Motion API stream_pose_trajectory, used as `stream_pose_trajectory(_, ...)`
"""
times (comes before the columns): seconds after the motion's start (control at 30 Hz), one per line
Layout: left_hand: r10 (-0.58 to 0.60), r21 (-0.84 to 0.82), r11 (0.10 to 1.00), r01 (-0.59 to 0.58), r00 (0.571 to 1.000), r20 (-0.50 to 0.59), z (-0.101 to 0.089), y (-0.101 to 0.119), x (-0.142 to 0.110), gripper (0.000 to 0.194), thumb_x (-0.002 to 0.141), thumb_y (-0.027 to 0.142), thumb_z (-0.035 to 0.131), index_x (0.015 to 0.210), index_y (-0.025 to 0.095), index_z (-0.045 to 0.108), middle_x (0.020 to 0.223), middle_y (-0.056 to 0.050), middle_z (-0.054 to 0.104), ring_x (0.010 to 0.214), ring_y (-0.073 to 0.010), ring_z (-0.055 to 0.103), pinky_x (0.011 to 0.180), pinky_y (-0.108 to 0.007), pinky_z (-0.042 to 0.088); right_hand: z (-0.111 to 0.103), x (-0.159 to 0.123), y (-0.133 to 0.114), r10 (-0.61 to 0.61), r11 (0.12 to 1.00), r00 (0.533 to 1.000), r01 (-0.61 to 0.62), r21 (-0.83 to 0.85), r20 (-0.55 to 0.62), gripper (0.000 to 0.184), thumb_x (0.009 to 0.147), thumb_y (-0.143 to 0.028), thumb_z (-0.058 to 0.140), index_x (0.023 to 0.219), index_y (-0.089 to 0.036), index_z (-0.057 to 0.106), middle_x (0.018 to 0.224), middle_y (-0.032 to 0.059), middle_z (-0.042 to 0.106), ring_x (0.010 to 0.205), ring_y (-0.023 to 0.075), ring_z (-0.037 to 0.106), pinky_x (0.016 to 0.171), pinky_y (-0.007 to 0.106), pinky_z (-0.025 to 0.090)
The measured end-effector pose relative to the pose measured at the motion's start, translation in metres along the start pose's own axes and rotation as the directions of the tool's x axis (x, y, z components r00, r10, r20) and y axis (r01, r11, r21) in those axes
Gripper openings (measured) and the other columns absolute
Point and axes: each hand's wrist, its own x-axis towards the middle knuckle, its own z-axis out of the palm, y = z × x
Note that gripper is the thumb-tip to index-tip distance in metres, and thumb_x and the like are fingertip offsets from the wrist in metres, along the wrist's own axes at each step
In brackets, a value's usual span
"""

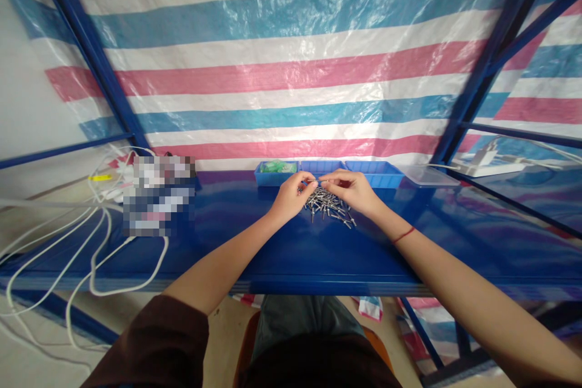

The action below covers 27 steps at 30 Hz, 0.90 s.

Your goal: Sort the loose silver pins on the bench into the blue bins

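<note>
Left hand (291, 197): bent over metal pins (325, 203), fingertips together.
Right hand (352, 189): facing it, fingertips together; anything pinched too small to tell.
Blue bins (385, 180): just behind.

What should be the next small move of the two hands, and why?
Probably, the left hand should stay steady while the right hand eases slightly closer: their fingertips nearly meet by the pile of metal pieces. What, if anything, they hold is too small to tell, so a gentle move seems wisest.
</note>
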Motion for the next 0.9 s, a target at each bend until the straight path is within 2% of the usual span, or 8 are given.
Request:
stream_pose_trajectory(0.2, 0.003, 0.039, 0.999, -0.002, 1.0, -0.022, -0.002, 0.002, 0.001, 0.019, 0.084, 0.035, 0.049, 0.089, 0.018, 0.057, 0.088, -0.002, 0.064, 0.073, -0.0121, 0.059, 0.066, -0.023, 0.046, 0.002, 0.0, 0.005, 0.032, 0.999, 0.998, -0.03, -0.045, 0.053, 0.034, 0.076, -0.046, 0.057, 0.085, -0.017, 0.072, 0.077, 0.0064, 0.066, 0.063, 0.0137, 0.052, 0.058, 0.029, 0.041)
stream_pose_trajectory(0.3, 0.028, 0.064, 0.997, -0.03, 0.999, 0.029, -0.002, -0.001, 0.0, 0.025, 0.085, 0.035, 0.049, 0.102, 0.018, 0.056, 0.093, -0.004, 0.063, 0.077, -0.0127, 0.059, 0.073, -0.025, 0.047, 0.004, 0.001, 0.012, 0.131, 0.99, 0.986, -0.135, 0.033, 0.103, 0.037, 0.075, -0.05, 0.056, 0.08, -0.016, 0.07, 0.065, 0.0027, 0.061, 0.055, 0.0114, 0.048, 0.053, 0.027, 0.039)
stream_pose_trajectory(0.4, 0.066, 0.135, 0.987, -0.082, 0.99, 0.121, -0.002, -0.004, -0.002, 0.039, 0.084, 0.037, 0.05, 0.119, 0.019, 0.048, 0.098, -0.005, 0.062, 0.082, -0.0141, 0.059, 0.081, -0.029, 0.046, 0.0, 0.005, 0.021, 0.282, 0.941, 0.959, -0.276, 0.197, -0.002, 0.036, 0.073, -0.051, 0.057, 0.078, -0.016, 0.065, 0.054, -0.0017, 0.05, 0.045, 0.0079, 0.039, 0.044, 0.024, 0.034)
stream_pose_trajectory(0.47, 0.091, 0.2, 0.971, -0.131, 0.977, 0.195, -0.002, -0.005, -0.004, 0.042, 0.084, 0.037, 0.05, 0.122, 0.02, 0.048, 0.1, -0.006, 0.062, 0.089, -0.0165, 0.058, 0.085, -0.032, 0.044, -0.008, 0.008, 0.029, 0.395, 0.889, 0.906, -0.334, 0.314, -0.155, 0.032, 0.072, -0.048, 0.059, 0.076, -0.017, 0.061, 0.054, -0.0024, 0.047, 0.044, 0.007, 0.037, 0.04, 0.023, 0.032)
stream_pose_trajectory(0.57, 0.118, 0.276, 0.941, -0.197, 0.953, 0.278, -0.001, -0.005, -0.008, 0.035, 0.084, 0.036, 0.049, 0.116, 0.021, 0.054, 0.103, -0.006, 0.061, 0.097, -0.0195, 0.056, 0.089, -0.034, 0.042, -0.026, 0.012, 0.046, 0.543, 0.817, 0.774, -0.397, 0.419, -0.325, 0.028, 0.072, -0.047, 0.059, 0.076, -0.019, 0.057, 0.055, -0.0025, 0.044, 0.044, 0.0071, 0.037, 0.038, 0.021, 0.034)
stream_pose_trajectory(0.7, 0.108, 0.338, 0.912, -0.23, 0.933, 0.344, 0.001, -0.005, -0.01, 0.03, 0.084, 0.037, 0.05, 0.11, 0.024, 0.06, 0.11, -0.006, 0.059, 0.101, -0.021, 0.054, 0.091, -0.037, 0.041, -0.046, 0.01, 0.065, 0.647, 0.757, 0.663, -0.501, 0.419, -0.376, 0.032, 0.074, -0.051, 0.051, 0.078, -0.02, 0.054, 0.052, -0.0021, 0.042, 0.04, 0.0077, 0.033, 0.035, 0.023, 0.031)
stream_pose_trajectory(0.8, 0.088, 0.374, 0.895, -0.244, 0.917, 0.389, 0.001, -0.007, -0.01, 0.028, 0.083, 0.037, 0.05, 0.106, 0.027, 0.063, 0.111, -0.005, 0.058, 0.101, -0.0215, 0.053, 0.09, -0.038, 0.04, -0.047, 0.01, 0.066, 0.647, 0.761, 0.673, -0.538, 0.364, -0.358, 0.033, 0.077, -0.051, 0.045, 0.077, -0.019, 0.055, 0.049, -0.003, 0.039, 0.038, 0.0083, 0.029, 0.036, 0.025, 0.027)
stream_pose_trajectory(0.9, 0.101, 0.406, 0.872, -0.273, 0.912, 0.397, 0.001, -0.009, -0.01, 0.024, 0.084, 0.034, 0.05, 0.101, 0.029, 0.066, 0.108, -0.004, 0.058, 0.097, -0.0206, 0.054, 0.088, -0.036, 0.04, -0.04, 0.016, 0.053, 0.463, 0.878, 0.805, -0.475, 0.063, -0.371, 0.033, 0.079, -0.048, 0.044, 0.071, -0.018, 0.057, 0.049, -0.0006, 0.043, 0.042, 0.0111, 0.036, 0.043, 0.027, 0.028)
